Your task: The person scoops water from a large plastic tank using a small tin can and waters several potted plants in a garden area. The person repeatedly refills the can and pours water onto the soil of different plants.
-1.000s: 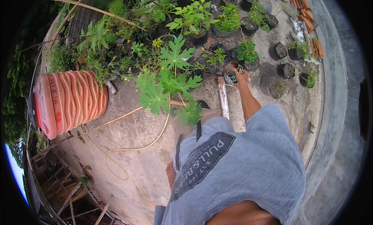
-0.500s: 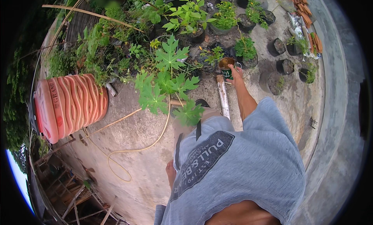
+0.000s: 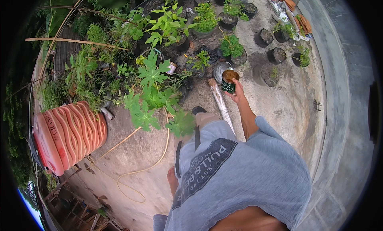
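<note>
My right hand [image 3: 238, 92] is wrapped round a dark green tin can [image 3: 228, 88] with pale lettering. The can's top is off, and its inside looks brown. Just behind it is a grey, round, ribbed object [image 3: 219, 72], partly covered by the can. A pole with worn white paint [image 3: 223, 106] lies on the ground below the can. My left hand [image 3: 172, 179] hangs low beside my body, partly covered by my grey shirt; its fingers are not clear. In front of me stands a leafy papaya plant [image 3: 153, 97], its large leaves close to my legs.
Several potted plants [image 3: 231, 46] stand ahead and to the right. Dense greenery [image 3: 95, 67] fills the far left. A ribbed orange tank [image 3: 76, 131] stands at the left, and a yellowish hose [image 3: 149, 170] loops over the concrete. Roof tiles [image 3: 305, 23] are stacked at the far right.
The view has swung, shifting the plants leftward. The can in my right hand has come nearer to me and away from the plants, uncovering more of the grey object behind it.
</note>
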Demonstrator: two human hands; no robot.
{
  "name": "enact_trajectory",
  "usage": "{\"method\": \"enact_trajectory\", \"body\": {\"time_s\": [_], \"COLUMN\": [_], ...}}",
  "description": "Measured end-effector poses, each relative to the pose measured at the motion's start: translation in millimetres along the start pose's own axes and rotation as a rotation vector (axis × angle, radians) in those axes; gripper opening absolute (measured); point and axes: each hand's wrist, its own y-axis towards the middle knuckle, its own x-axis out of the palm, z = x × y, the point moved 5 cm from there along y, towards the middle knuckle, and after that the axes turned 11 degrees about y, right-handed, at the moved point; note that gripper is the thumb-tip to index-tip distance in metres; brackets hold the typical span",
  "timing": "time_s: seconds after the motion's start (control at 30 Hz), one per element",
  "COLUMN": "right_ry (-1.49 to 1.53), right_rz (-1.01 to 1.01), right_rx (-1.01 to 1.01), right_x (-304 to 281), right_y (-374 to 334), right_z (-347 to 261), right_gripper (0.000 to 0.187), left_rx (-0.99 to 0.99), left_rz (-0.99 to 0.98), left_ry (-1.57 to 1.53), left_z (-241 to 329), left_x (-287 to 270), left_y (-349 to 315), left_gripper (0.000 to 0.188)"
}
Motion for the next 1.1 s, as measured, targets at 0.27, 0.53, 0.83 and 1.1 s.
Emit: {"method": "enact_trajectory", "body": {"time_s": [0.27, 0.53, 0.83, 1.1], "right_ry": [-0.229, -0.35, -0.275, -0.284], "right_rz": [0.532, 0.729, 0.7, 0.761], "right_rx": [-0.098, -0.16, -0.252, -0.282], "right_x": [-53.3, -30.5, -14.8, -46.5], "right_y": [29.0, 23.4, 9.5, 20.5], "right_z": [-64.3, -164.0, -229.8, -255.1], "right_gripper": [0.109, 0.112, 0.118, 0.12], "left_rx": [-0.068, -0.056, -0.036, -0.141], "left_rz": [0.073, 0.132, 0.083, 0.105], "left_ry": [0.211, 0.539, 0.544, 0.625], "left_z": [30.8, 35.9, 53.9, 65.8], "left_x": [0.8, -27.1, -20.8, -23.5], "left_y": [-23.6, -35.9, -44.1, -55.2], "left_gripper": [0.029, 0.039, 0.047, 0.044]}}
